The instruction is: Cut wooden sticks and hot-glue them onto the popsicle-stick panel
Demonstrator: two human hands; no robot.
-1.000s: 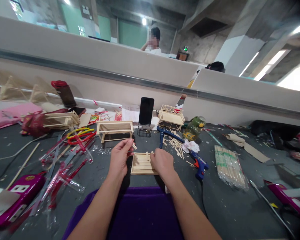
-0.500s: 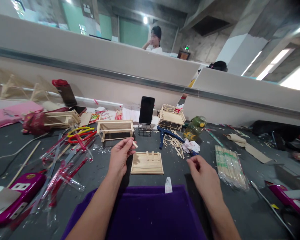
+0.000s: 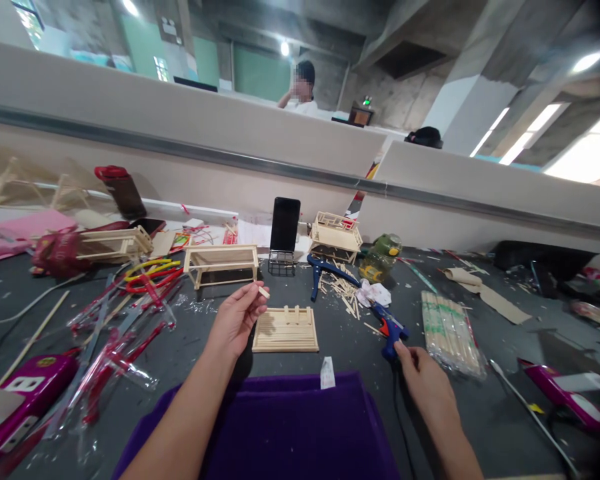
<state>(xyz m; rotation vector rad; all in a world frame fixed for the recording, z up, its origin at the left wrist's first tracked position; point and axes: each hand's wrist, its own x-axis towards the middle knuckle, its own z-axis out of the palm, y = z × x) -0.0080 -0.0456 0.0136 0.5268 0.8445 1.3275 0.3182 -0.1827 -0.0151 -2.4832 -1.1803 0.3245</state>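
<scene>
My left hand pinches a short wooden stick between thumb and fingertips, above the left end of a small panel of wooden sticks. Two short pieces stand up along the far side of that panel, which lies flat on the table. Over on the right, my right hand has its thumb and curled fingers at the handle end of a blue glue gun. The glue gun lies on its side, its cord running toward me.
Behind the panel are a wooden stick frame, a phone on a wire stand, a small wooden furniture model, blue cutters and scattered stick offcuts. Bagged sticks lie at right; plastic wrappers at left.
My right hand has left the panel and moved right to the glue gun's handle. My left hand keeps its short stick above the panel. The view has shifted slightly.
</scene>
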